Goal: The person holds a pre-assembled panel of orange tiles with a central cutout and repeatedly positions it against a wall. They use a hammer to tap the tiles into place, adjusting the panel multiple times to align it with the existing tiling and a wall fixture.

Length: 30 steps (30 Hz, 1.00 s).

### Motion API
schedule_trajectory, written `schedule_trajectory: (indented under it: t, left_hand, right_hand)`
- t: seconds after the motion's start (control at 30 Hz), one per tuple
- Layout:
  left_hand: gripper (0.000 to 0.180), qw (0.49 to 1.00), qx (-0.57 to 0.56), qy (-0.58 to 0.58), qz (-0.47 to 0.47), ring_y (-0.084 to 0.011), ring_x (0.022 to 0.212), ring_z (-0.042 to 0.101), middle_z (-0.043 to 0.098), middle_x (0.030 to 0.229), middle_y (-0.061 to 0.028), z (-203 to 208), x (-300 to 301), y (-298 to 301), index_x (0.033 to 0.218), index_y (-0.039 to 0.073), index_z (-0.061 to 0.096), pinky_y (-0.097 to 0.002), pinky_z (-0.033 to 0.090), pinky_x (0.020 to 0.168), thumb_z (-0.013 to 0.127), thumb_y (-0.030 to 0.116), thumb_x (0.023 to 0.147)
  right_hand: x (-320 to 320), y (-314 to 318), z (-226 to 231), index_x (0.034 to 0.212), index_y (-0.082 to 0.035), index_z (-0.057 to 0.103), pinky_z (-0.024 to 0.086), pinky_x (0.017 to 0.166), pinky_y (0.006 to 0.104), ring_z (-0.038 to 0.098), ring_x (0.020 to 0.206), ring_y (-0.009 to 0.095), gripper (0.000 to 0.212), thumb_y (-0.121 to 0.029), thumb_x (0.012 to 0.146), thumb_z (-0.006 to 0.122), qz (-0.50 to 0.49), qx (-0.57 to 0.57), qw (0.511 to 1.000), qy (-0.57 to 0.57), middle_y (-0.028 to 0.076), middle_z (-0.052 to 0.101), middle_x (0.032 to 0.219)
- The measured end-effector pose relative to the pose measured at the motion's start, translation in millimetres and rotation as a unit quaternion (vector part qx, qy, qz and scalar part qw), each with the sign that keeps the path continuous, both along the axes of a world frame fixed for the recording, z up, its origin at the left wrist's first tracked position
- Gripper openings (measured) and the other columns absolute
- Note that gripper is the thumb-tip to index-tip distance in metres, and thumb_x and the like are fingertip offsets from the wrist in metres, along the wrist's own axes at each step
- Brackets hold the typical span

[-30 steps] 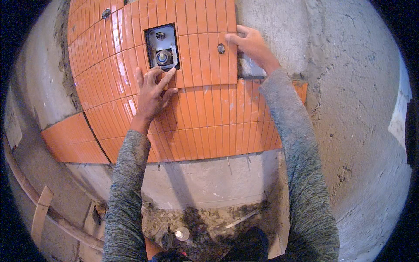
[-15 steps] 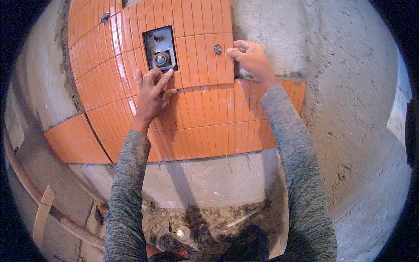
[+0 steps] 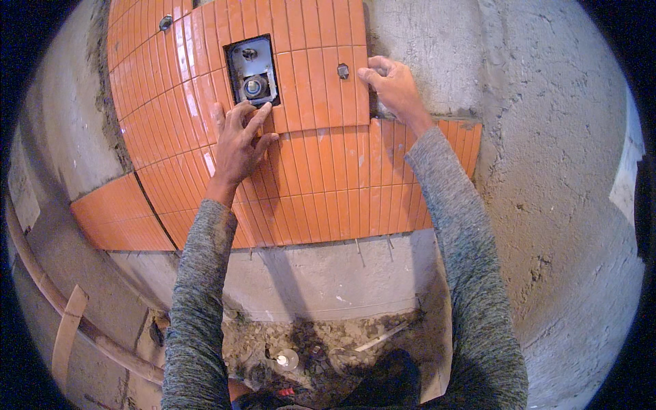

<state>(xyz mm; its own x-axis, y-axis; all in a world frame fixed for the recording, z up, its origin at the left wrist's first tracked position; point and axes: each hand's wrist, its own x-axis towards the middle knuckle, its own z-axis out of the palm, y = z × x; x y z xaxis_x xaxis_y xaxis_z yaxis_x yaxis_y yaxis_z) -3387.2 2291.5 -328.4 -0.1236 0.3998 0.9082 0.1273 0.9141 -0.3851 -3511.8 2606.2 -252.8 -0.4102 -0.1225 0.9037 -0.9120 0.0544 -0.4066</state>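
An orange grooved wall tile (image 3: 311, 89) has a rectangular cutout on its left side and a small hole near its right edge. My left hand (image 3: 239, 145) touches the tile at the cutout's lower edge, its fingers bent and apart and the thumb spread. In the cutout shows a recessed metal fitting (image 3: 255, 87) with a round valve-like part. At the tile's right edge my right hand (image 3: 398, 92) is closed, thumb and fingers curled against that edge. Behind the tile edge, the contact of these fingertips is partly hidden.
Matching orange tiles (image 3: 328, 212) cover the wall to the left and below. Bare grey plaster (image 3: 430, 58) lies to the right. A small capped pipe opening (image 3: 165, 24) sits at upper left. Rubble (image 3: 328, 335) with a white bottle (image 3: 287, 359) lies below; a pipe (image 3: 113, 348) runs at lower left.
The whole view has shifted slightly, with the wall sitting a little higher in the picture. Both hands keep nearly the same places on the tile.
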Motion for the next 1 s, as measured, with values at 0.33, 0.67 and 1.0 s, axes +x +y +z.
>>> schedule_trajectory:
  t: [0.33, 0.67, 1.0]
  left_hand:
    - [0.067, 1.0, -0.013, 0.021, 0.015, -0.0271, 0.122, 0.057, 0.059, 0.122, -0.0064, 2, -4, -1, 0.142, 0.022, 0.061, -0.063, 0.021, 0.122, 0.084, 0.032, 0.08]
    - [0.067, 0.999, -0.015, 0.03, 0.007, -0.0273, 0.116, 0.058, 0.059, 0.121, -0.0074, 3, -7, 4, 0.142, 0.021, 0.062, -0.0618, 0.023, 0.12, 0.084, 0.032, 0.08]
    - [0.068, 0.999, -0.022, 0.031, 0.008, -0.026, 0.116, 0.06, 0.062, 0.121, -0.0069, 5, -6, 0, 0.14, 0.022, 0.064, -0.0598, 0.024, 0.121, 0.087, 0.03, 0.076]
  right_hand:
    - [13, 7, 7, 0.118, 0.006, 0.069, 0.056, 0.089, 0.036, 0.072, 0.101, 0.024, 0.039, -0.023, 0.092, 0.071, 0.018, 0.051, 0.998, 0.023, 0.018, 0.075, 0.109]
    - [-9, 4, 10, 0.118, 0.006, 0.069, 0.055, 0.091, 0.0356, 0.071, 0.105, 0.025, 0.04, -0.026, 0.093, 0.07, 0.021, 0.02, 0.997, 0.066, 0.016, 0.075, 0.112]
    - [-16, 0, 4, 0.12, 0.005, 0.07, 0.055, 0.091, 0.0354, 0.072, 0.104, 0.026, 0.045, -0.03, 0.092, 0.074, -0.026, 0.005, 0.996, 0.09, 0.018, 0.075, 0.113]
